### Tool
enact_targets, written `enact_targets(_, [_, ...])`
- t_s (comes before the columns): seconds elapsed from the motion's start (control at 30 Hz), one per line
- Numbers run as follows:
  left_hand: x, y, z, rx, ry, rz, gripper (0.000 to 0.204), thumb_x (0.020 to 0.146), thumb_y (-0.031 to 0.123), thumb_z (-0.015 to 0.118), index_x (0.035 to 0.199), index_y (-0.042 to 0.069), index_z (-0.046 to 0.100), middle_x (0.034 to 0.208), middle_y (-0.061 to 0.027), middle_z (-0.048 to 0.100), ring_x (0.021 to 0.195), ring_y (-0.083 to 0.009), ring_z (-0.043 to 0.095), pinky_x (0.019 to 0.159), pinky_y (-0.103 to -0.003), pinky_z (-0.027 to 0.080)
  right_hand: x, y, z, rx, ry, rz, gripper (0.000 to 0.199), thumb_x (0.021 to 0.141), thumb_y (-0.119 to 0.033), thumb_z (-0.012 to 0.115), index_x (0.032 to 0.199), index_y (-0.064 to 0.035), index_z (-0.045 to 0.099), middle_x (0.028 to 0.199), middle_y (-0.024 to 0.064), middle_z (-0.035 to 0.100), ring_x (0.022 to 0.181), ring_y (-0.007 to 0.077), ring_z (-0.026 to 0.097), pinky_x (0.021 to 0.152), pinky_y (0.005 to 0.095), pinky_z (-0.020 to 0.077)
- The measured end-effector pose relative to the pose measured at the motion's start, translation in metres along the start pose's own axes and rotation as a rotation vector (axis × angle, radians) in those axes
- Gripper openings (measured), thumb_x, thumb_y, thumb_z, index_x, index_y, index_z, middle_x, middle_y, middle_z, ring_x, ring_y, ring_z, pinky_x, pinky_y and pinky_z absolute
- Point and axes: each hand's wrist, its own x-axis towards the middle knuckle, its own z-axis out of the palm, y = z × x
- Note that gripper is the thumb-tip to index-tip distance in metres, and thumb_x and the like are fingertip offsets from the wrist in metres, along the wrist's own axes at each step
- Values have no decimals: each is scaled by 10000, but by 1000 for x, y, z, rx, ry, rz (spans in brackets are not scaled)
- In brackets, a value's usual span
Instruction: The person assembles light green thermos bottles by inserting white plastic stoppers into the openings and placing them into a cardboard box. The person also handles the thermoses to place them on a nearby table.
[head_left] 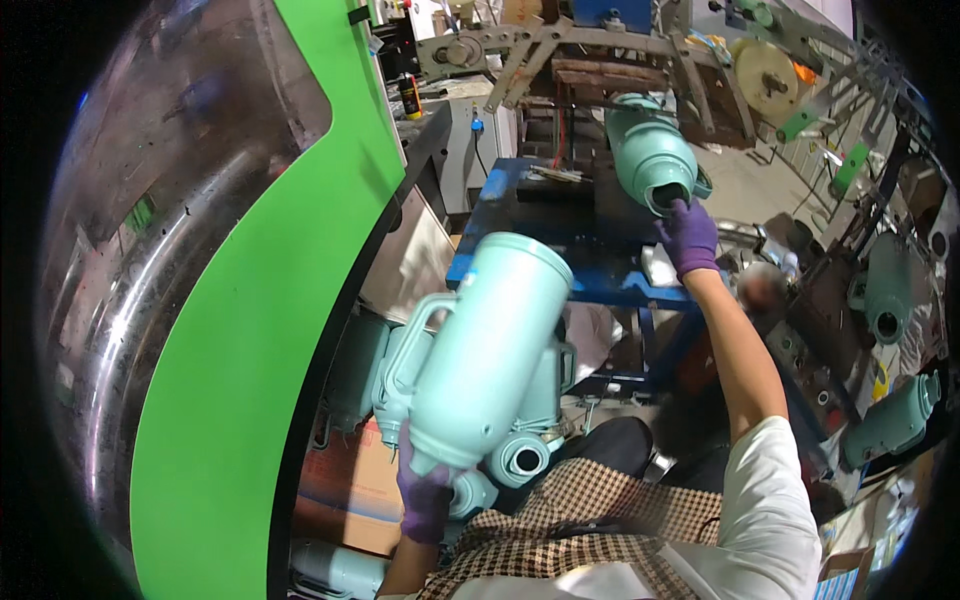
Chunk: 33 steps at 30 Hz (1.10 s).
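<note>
Left hand (425,500), purple-gloved, fingers wrapped round the narrow end of a pale teal flask shell (485,350) held tilted above a heap of like shells (520,455), right hand (688,238) stretched out, fingertips touching the open mouth of another shell (650,152) mounted on the blue-framed machine (560,215)
</note>
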Motion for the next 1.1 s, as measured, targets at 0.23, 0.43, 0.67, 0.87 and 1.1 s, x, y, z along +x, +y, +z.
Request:
enact_targets(0.23, [81, 52, 33, -146, 70, 13, 865, 758, 95, 635, 1554, -12, 313, 1470, -170, 460, 1297, -280, 508, 1090, -365, 416, -247, 104, -189, 548, 377, 216, 377, 811, -75, 639, 1185, -30, 615, 1200, 178, 608, 1093, 363, 588, 944, 449, 464])
enact_targets(0.43, [109, 77, 75, -352, -93, 116, 845, 807, -15, 676, 1558, 44, 294, 1398, -195, 506, 1161, -319, 610, 915, -437, 599, -491, 169, -355, 744, 1160, 931, 495, 973, -290, 535, 1374, 1, 544, 1434, 184, 527, 1311, 354, 496, 1137, 496, 353])
enact_targets(0.67, [152, 59, 153, -231, -133, 334, 851, 800, -150, 706, 1542, 75, 355, 1401, -147, 511, 1104, -261, 613, 882, -398, 606, -654, 172, -434, 747, 1246, 948, 467, 997, -322, 539, 1364, -33, 559, 1445, 148, 536, 1291, 329, 512, 1146, 474, 357])
enact_targets(0.87, [146, 71, 183, 79, -63, 544, 852, 787, -77, 781, 1537, 74, 406, 1457, -148, 517, 1161, -194, 571, 974, -343, 533, -677, 198, -428, 714, 1209, 1102, 478, 978, -311, 567, 1363, -27, 559, 1424, 146, 550, 1273, 315, 528, 1127, 459, 379])
enact_targets(1.1, [161, 128, 266, 805, -10, 975, 1030, 710, 262, 849, 1585, 159, 317, 1532, -380, 306, 1410, -504, 378, 1073, -481, 452, -678, 210, -364, 915, 1247, 1160, 493, 956, -298, 600, 1362, -20, 559, 1399, 145, 566, 1251, 298, 547, 1105, 441, 403])
